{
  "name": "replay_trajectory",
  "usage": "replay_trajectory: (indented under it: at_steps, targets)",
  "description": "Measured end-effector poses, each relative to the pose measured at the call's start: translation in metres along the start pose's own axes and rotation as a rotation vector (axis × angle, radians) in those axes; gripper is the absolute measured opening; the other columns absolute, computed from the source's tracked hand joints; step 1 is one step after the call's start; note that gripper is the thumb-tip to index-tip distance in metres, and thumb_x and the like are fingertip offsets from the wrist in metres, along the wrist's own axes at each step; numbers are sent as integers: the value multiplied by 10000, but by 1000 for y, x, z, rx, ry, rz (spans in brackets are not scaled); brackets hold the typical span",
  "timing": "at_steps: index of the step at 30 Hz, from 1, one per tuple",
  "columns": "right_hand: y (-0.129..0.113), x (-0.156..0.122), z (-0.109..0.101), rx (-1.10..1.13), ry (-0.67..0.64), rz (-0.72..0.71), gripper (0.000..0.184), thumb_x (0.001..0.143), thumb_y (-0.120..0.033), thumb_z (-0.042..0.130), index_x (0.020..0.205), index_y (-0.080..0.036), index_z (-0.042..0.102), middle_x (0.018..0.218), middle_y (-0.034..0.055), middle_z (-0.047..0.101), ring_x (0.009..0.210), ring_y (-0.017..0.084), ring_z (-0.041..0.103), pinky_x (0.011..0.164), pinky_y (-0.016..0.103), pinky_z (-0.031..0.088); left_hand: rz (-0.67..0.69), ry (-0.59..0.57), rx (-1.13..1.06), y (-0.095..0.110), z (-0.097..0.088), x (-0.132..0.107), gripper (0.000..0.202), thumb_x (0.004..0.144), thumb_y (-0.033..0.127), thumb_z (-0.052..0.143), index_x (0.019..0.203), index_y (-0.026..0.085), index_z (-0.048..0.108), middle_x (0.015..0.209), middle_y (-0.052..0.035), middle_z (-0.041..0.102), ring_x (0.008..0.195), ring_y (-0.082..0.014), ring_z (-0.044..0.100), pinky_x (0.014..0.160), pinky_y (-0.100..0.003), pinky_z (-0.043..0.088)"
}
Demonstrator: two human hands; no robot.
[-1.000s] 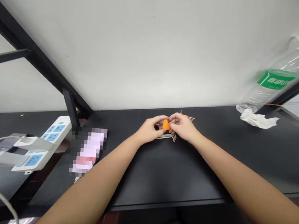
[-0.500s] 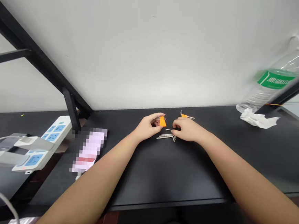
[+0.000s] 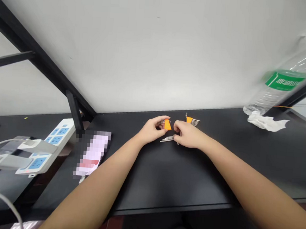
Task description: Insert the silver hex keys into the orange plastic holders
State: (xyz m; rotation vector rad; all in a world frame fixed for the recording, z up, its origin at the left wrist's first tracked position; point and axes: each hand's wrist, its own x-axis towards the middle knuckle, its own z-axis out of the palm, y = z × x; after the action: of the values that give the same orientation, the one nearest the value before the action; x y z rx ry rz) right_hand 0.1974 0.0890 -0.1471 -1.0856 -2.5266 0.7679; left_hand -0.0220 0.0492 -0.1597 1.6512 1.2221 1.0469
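My left hand [image 3: 152, 130] grips an orange hex key holder [image 3: 167, 125] between thumb and fingers. Thin metal keys show at the holder's left side, partly behind the fingers. Just to the right, my right hand [image 3: 187, 134] is closed, fingers curled and thumb bent in. Whatever its fingertips hold is hidden. Several loose L-shaped hex keys [image 3: 168, 139] lie on the black table beside its thumb, their bent ends partly covered by the hand. Behind the right hand rests a second orange holder [image 3: 189, 120] with several hex keys [image 3: 195, 122] in it.
A phone with a blurred-out screen [image 3: 93, 154] lies left of my left forearm. Farther left is a white power strip [image 3: 50, 145] with plugs and a cable. At the back right stand a large clear bottle [image 3: 285, 80] and crumpled tissue [image 3: 267, 122]. A wall backs the black table [image 3: 174, 179].
My right hand has shifted slightly towards me and now covers the loose keys' bent ends. The thin key by its fingertips no longer shows. More of the rear holder is visible.
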Motion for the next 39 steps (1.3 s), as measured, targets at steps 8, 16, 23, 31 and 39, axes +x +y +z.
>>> replay_trajectory:
  at_steps: [8,16,23,31,39]
  targets:
    - [-1,15,8,657,223,109,178,849,-327,611,922,-203,507,766,-26,587,667,122,568,630,252,449,88,-84,65,7,7,-2,562,791,199,691,1347,160,618,1210,-90,700,1028,-194,681,945,-316,567]
    - [3,17,13,936,193,58,224,762,-214,610,969,-187,527,795,-29,592,640,95,576,634,236,478,54,-53,17,6,8,-1,581,789,218,727,1354,154,610,1258,-110,686,1048,-212,693,921,-318,583]
    - [-1,15,10,839,159,104,231,801,-294,644,991,-171,597,819,-6,621,634,97,586,605,229,487,17,-31,-167,1,9,1,628,787,311,792,1352,130,585,1214,-146,699,1020,-222,710,868,-322,600]
    - [0,12,10,777,147,88,216,857,-349,633,973,-169,660,704,-5,626,612,125,603,600,242,500,-13,-45,-250,0,9,2,688,747,355,843,1346,129,590,1200,-156,709,1042,-242,712,920,-372,598]
    - [4,8,1,439,182,17,182,884,-320,571,873,-174,678,712,-3,630,627,127,579,629,256,456,3,-51,-137,0,9,1,611,790,305,776,1358,157,605,1158,-117,711,997,-207,696,851,-309,593]
